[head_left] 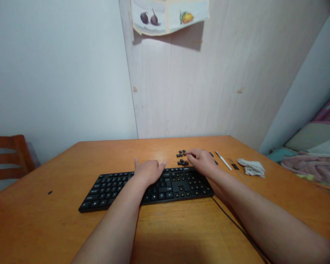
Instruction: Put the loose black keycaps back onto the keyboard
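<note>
A black keyboard (165,195) lies across the table, its right part stripped of keycaps so the small switch mounts show. My left hand (148,171) rests over the middle of the keyboard's top edge, thumb and little finger spread apart. Beyond the keyboard's upper right, my right hand (202,160) has its fingertips pinched together at a loose black keycap (184,154). Other loose keycaps (183,162) sit in small groups beside those fingertips, and some are partly hidden behind the hand.
Right of the keycaps lie a white pen-like tool (223,160), a small black piece (235,166) with thin wire, and a crumpled white cloth (251,167). The keyboard cable (236,224) runs toward me. A small dark piece (50,192) lies left; a wooden chair (19,157) stands beyond.
</note>
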`<state>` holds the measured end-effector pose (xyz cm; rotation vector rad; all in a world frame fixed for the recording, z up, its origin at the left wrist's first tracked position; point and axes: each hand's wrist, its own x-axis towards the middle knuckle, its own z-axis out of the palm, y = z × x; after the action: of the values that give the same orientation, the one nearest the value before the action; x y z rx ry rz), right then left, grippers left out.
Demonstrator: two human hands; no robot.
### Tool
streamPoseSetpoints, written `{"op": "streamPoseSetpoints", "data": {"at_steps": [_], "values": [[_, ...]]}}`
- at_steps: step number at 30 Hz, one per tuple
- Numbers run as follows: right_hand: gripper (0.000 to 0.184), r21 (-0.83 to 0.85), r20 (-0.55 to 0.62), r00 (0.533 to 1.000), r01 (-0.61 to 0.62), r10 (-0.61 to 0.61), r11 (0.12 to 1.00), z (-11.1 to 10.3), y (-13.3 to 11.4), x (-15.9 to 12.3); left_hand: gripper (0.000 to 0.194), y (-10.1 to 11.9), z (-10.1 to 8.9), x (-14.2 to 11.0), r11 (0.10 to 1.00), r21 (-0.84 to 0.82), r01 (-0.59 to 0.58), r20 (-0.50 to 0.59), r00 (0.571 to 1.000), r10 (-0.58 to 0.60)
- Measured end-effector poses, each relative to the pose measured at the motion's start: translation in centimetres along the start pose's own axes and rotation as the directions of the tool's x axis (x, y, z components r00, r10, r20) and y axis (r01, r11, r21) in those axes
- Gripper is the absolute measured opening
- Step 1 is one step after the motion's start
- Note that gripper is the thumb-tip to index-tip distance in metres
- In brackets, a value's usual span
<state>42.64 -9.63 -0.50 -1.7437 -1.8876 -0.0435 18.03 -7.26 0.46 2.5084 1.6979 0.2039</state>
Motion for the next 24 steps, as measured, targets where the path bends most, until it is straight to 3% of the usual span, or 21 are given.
{"op": "streamPoseSetpoints", "data": {"at_steps": [7, 14, 20, 24], "values": [[0.028, -0.094, 0.064, 0.997, -0.041, 0.047, 0.995, -0.2, 0.6, 1.7, 0.069, 0.2, -0.3, -0.4, 1.000, 0.003, -0.027, 0.026, 0.999, 0.026], [0.026, -0.235, 0.170, 0.979, -0.068, 0.110, 0.970, 0.1, 1.2, 5.2, 0.066, -0.1, -0.1, -0.1, 0.999, -0.025, -0.048, 0.006, 0.999, 0.048], [0.023, -0.326, 0.286, 0.946, -0.055, 0.154, 0.944, 0.7, 1.9, 8.0, 0.067, 0.0, -0.1, -0.2, 0.997, -0.046, -0.056, -0.005, 0.998, 0.056], [0.033, -0.347, 0.386, 0.910, -0.011, 0.153, 0.938, 1.3, 1.9, 9.2, 0.066, 0.2, -0.3, -0.3, 0.998, -0.045, -0.048, 0.008, 0.999, 0.048]]}}
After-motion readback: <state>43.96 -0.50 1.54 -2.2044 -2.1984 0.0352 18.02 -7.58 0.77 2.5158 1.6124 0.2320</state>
